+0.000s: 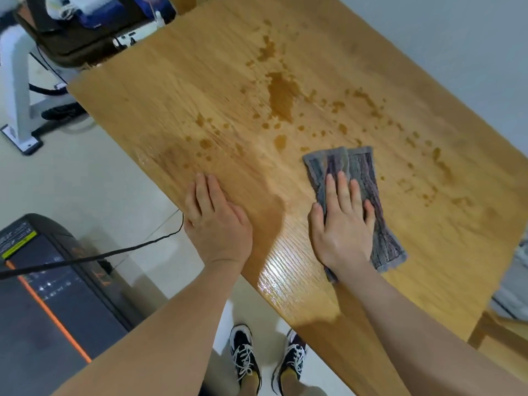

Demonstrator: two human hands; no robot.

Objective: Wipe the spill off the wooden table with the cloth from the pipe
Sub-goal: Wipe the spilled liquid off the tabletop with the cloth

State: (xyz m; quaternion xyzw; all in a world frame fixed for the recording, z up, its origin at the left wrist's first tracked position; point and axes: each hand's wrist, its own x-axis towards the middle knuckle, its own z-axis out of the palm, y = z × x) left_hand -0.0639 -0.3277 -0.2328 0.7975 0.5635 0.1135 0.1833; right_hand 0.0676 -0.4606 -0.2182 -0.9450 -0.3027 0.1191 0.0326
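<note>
A wooden table (177,90) fills most of the view. A brown spill (281,95) lies on it as one large puddle near the middle, with several drops scattered to the right and left. A folded grey cloth (363,170) lies flat on the table in front of the spill. My right hand (341,224) presses flat on the cloth's near half, fingers spread. My left hand (217,221) rests flat on the bare wood at the table's left edge, holding nothing. A wet, shiny streak (288,278) shows on the wood between my hands.
A treadmill (43,295) with an orange stripe stands on the floor at lower left, and a black cable (114,252) runs over it. A white machine leg (17,95) and clutter sit at upper left. A wooden chair (497,332) shows at lower right. My feet (268,358) are below the table edge.
</note>
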